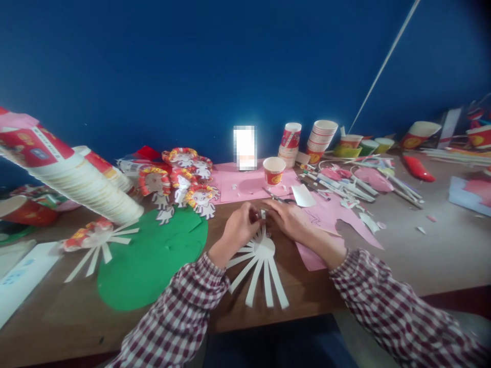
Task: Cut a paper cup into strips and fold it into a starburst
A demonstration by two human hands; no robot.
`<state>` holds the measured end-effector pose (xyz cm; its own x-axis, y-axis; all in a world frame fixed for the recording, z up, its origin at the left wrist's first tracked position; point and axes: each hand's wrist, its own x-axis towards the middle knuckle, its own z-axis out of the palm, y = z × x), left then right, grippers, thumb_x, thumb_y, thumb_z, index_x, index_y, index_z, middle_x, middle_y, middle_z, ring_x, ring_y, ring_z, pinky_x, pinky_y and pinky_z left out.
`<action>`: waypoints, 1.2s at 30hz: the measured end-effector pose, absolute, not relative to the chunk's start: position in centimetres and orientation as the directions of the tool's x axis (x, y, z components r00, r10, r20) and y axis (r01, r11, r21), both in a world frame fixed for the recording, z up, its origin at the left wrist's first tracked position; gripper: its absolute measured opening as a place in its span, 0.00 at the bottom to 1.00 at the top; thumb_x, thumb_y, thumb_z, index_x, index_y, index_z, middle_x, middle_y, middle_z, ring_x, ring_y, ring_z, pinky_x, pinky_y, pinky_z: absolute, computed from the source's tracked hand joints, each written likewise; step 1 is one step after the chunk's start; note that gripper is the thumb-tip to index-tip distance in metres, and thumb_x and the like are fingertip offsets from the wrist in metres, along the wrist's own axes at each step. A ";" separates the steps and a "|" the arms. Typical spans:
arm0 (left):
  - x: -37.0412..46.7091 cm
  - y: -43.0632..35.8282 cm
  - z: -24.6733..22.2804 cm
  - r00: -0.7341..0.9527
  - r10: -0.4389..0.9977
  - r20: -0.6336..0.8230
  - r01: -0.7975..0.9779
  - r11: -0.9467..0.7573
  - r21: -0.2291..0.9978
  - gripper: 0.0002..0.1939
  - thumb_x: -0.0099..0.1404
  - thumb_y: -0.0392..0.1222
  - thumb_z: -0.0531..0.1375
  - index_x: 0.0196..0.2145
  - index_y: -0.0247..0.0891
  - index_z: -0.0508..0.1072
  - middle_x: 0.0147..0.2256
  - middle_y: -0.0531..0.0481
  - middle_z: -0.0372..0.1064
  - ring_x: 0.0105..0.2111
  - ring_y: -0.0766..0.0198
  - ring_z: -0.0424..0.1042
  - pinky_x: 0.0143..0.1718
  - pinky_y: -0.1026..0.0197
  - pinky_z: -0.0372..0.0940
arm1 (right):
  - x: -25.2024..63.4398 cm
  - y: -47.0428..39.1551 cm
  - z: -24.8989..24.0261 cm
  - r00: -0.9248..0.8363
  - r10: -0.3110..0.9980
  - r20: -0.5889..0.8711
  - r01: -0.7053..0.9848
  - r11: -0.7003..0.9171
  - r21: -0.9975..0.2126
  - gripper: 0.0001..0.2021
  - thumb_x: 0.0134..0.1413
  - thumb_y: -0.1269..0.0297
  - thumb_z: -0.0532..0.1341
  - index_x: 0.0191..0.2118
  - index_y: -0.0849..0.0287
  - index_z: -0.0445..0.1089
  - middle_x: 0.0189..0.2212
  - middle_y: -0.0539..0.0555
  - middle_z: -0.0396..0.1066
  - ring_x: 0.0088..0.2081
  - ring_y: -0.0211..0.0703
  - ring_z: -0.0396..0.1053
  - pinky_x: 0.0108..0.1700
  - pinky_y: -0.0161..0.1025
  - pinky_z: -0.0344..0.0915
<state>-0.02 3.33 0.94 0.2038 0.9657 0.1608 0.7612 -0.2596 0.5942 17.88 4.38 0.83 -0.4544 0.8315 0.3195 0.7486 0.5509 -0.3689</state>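
Observation:
A paper cup cut into long white strips point(264, 249) lies splayed like a sunburst on the brown table, its round base in the middle. My left hand point(242, 225) is closed in a pinch at the far strip. From the other side, my right hand point(288, 220) bends its fingers in to the same strip's end; their tips are partly hidden. Left of my arm, a green round sheet point(153, 260) lies flat. Another cut cup with red and yellow curled strips point(90, 235) rests at its edge.
A long tilted stack of paper cups point(84, 179) leans at left. Finished cup figures point(184, 179) are piled behind the green sheet. A single cup point(273, 171) stands on pink paper point(245, 191). Scissors point(276, 196), pens point(345, 184), paper scraps and a red stapler-like object point(418, 168) lie at right.

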 end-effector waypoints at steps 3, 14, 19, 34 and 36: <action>0.1 3.2 1.1 0.224 0.963 0.152 0.763 -0.270 0.587 0.09 0.56 0.45 0.61 0.32 0.38 0.67 0.28 0.51 0.70 0.30 0.62 0.70 0.30 0.62 0.60 | 18.0 4.5 0.5 -0.452 0.846 0.282 0.779 0.529 -0.338 0.17 0.64 0.64 0.48 0.55 0.58 0.62 0.46 0.58 0.72 0.46 0.45 0.71 0.47 0.39 0.64; 0.4 3.0 0.6 0.247 0.960 0.135 0.777 -0.279 0.564 0.09 0.57 0.43 0.60 0.34 0.38 0.68 0.30 0.50 0.71 0.31 0.61 0.71 0.32 0.61 0.60 | 17.9 4.3 0.7 -0.482 0.828 0.287 0.766 0.557 -0.321 0.17 0.65 0.63 0.47 0.55 0.58 0.61 0.45 0.58 0.73 0.46 0.45 0.71 0.47 0.39 0.64; 0.4 3.1 0.8 0.234 0.961 0.146 0.780 -0.275 0.562 0.15 0.59 0.44 0.59 0.43 0.37 0.69 0.29 0.50 0.71 0.30 0.62 0.70 0.32 0.61 0.60 | 17.9 4.4 0.5 -0.453 0.838 0.305 0.784 0.537 -0.312 0.17 0.65 0.63 0.47 0.55 0.59 0.61 0.46 0.58 0.72 0.46 0.46 0.71 0.47 0.40 0.64; 0.5 3.1 0.6 0.291 0.949 0.119 0.824 -0.312 0.473 0.09 0.59 0.43 0.58 0.36 0.38 0.73 0.31 0.47 0.72 0.31 0.60 0.70 0.32 0.61 0.61 | 18.0 4.4 0.6 -0.466 0.833 0.297 0.791 0.543 -0.282 0.17 0.64 0.65 0.47 0.56 0.58 0.61 0.46 0.58 0.72 0.46 0.45 0.71 0.47 0.40 0.64; 0.5 3.1 0.6 0.294 0.949 0.117 0.826 -0.314 0.469 0.08 0.60 0.42 0.57 0.35 0.38 0.73 0.31 0.47 0.73 0.31 0.60 0.71 0.33 0.61 0.61 | 18.1 4.4 0.7 -0.463 0.837 0.293 0.796 0.538 -0.279 0.17 0.63 0.65 0.48 0.56 0.59 0.60 0.46 0.58 0.73 0.46 0.46 0.71 0.47 0.40 0.64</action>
<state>0.47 3.08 0.59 0.2939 0.9486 0.1171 0.8256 -0.3137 0.4689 18.06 4.36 0.67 -0.4628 0.8367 0.2930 0.7956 0.5378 -0.2790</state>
